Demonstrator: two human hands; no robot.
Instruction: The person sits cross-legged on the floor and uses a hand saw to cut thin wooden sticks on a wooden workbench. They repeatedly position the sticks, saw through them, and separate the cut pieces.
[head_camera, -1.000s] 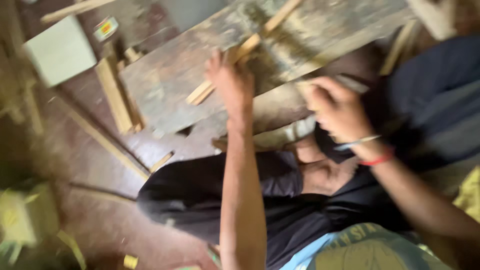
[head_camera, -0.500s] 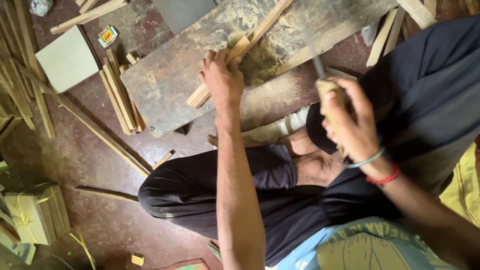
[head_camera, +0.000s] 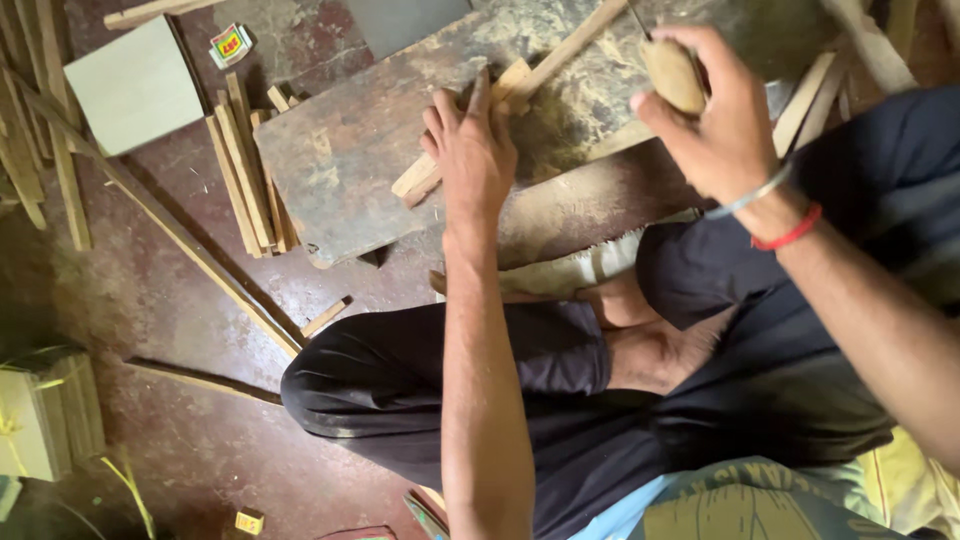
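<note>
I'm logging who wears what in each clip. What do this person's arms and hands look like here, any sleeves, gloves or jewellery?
Both arms are bare up to the frame edge, with no sleeves or gloves in view. The left hand has no rings or bands. The right hand has two at the wrist: a thin silver-coloured bangle and a red band.

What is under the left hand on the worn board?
The left hand presses flat on a long wooden strip lying across the worn board. A shorter strip end shows beside it at lower left. The stretch beneath the palm is covered.
</note>
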